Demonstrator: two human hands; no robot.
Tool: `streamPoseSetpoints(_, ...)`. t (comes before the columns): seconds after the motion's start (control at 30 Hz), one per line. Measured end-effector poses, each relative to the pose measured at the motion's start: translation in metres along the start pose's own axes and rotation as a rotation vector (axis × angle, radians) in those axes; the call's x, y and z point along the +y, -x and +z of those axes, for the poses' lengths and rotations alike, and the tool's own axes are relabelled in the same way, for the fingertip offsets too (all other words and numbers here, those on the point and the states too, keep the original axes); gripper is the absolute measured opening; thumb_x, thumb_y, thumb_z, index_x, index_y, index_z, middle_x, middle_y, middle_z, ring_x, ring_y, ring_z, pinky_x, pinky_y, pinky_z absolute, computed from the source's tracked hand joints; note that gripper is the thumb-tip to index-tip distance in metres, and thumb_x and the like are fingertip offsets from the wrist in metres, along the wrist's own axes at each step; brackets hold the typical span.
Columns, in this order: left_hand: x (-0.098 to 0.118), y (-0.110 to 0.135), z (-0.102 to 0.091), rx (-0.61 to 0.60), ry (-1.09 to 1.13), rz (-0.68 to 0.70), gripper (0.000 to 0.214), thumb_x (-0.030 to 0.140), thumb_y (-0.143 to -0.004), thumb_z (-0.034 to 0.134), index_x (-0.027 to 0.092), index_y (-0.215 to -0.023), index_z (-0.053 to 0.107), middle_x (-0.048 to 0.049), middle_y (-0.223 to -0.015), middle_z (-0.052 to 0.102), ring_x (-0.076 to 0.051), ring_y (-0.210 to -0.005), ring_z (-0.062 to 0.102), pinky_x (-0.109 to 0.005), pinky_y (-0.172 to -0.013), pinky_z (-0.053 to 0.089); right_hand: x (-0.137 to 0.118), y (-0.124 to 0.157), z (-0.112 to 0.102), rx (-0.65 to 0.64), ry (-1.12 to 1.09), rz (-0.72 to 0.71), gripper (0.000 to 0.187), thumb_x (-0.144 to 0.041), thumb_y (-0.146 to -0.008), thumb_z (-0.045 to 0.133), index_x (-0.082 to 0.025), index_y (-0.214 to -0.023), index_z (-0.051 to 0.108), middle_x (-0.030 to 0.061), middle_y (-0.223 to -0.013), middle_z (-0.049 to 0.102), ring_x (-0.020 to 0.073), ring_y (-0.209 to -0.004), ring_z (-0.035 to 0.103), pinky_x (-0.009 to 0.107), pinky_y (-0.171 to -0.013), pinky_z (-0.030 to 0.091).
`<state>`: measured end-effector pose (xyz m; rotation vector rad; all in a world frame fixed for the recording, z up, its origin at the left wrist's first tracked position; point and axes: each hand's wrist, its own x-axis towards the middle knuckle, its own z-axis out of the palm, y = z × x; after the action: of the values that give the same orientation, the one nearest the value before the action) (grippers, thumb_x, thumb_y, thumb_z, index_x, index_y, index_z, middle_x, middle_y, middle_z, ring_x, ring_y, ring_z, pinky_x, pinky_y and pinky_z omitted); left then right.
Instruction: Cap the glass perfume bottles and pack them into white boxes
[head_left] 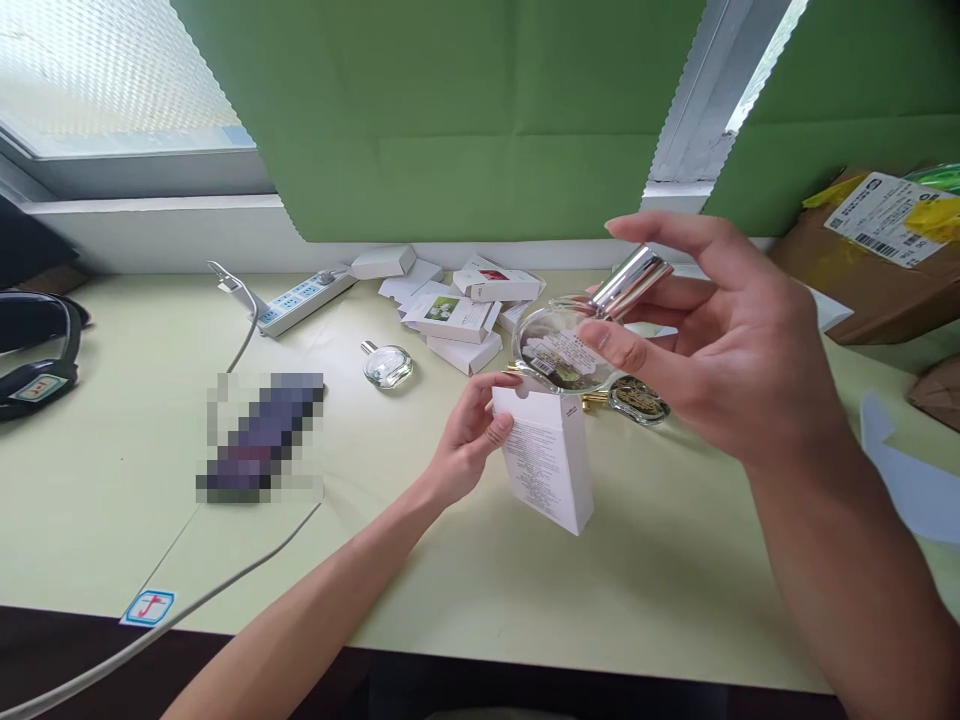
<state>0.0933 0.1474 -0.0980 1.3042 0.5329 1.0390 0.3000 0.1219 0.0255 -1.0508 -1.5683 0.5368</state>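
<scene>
Pinched in my right hand [720, 340] is a round glass perfume bottle [559, 350] with a shiny silver cap, tilted so the cap points up and right. Its lower edge is right by the top of a white carton [544, 460]; whether the two touch I cannot tell. My left hand [472, 440] grips that carton by its upper left edge, thumb on the printed face. Behind the carton lies a second perfume bottle [637, 400] with a gold cap and dark label, partly hidden. Another clear bottle [390, 367] lies on the table farther left.
Several white cartons [454, 315] are piled at the back, beside a power strip [307, 300]. A blurred-out dark object [262, 440] and a white cable [225, 582] are on the left, near black headgear [45, 370]. A brown cardboard box [862, 260] stands back right.
</scene>
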Motion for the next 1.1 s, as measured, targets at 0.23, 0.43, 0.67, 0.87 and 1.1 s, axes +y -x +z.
streamPoseSetpoints(0.23, -0.001, -0.001, 0.001, -0.012, 0.013, 0.007, 0.025, 0.028, -0.095, 0.055, 0.026, -0.120, 0.050, -0.0060, -0.114, 0.054, -0.015, -0.092, 0.053, -0.025, -0.075, 0.045, -0.002, 0.003, 0.004, -0.034, -0.038, 0.032, 0.051, -0.029, -0.080, 0.075, -0.035, -0.127, 0.056, -0.0035, -0.097, 0.069, 0.0210, -0.099, 0.069, 0.036, -0.079, 0.064)
streamPoseSetpoints(0.43, -0.004, -0.002, 0.003, -0.002, 0.027, 0.017, 0.028, 0.032, -0.094, 0.057, 0.025, -0.119, 0.048, -0.0078, -0.124, 0.054, -0.018, -0.098, 0.057, -0.026, -0.072, 0.046, -0.015, 0.001, 0.001, -0.114, 0.008, 0.133, 0.049, -0.032, -0.081, 0.073, -0.036, -0.127, 0.054, -0.0009, -0.105, 0.070, 0.0248, -0.099, 0.069, 0.042, -0.078, 0.064)
streamPoseSetpoints(0.67, -0.004, -0.002, 0.005, -0.001, -0.022, 0.034, 0.033, 0.037, -0.093, 0.058, 0.025, -0.122, 0.046, -0.0086, -0.127, 0.054, -0.023, -0.111, 0.056, -0.029, -0.077, 0.049, -0.019, 0.002, 0.002, -0.151, 0.048, 0.173, 0.047, -0.035, -0.083, 0.069, -0.038, -0.128, 0.053, -0.0001, -0.108, 0.070, 0.0269, -0.100, 0.069, 0.045, -0.076, 0.065)
streamPoseSetpoints(0.87, -0.004, 0.000, 0.007, -0.020, -0.163, 0.174, 0.030, 0.027, -0.096, 0.054, 0.026, -0.124, 0.045, -0.0078, -0.119, 0.056, -0.020, -0.108, 0.055, -0.031, -0.084, 0.049, -0.007, 0.006, 0.008, -0.069, 0.074, 0.065, 0.050, -0.029, -0.082, 0.071, -0.035, -0.129, 0.055, -0.0033, -0.098, 0.069, 0.0176, -0.089, 0.069, 0.036, -0.080, 0.064)
streamPoseSetpoints(1.1, -0.008, 0.001, 0.002, 0.037, -0.286, 0.201, 0.042, 0.025, -0.094, 0.057, 0.031, -0.132, 0.039, -0.0088, -0.125, 0.054, -0.022, -0.117, 0.050, -0.038, -0.092, 0.048, 0.003, 0.001, 0.005, -0.119, 0.136, 0.031, 0.052, -0.028, -0.084, 0.068, -0.037, -0.133, 0.052, -0.0023, -0.105, 0.067, 0.0204, -0.096, 0.067, 0.042, -0.088, 0.061)
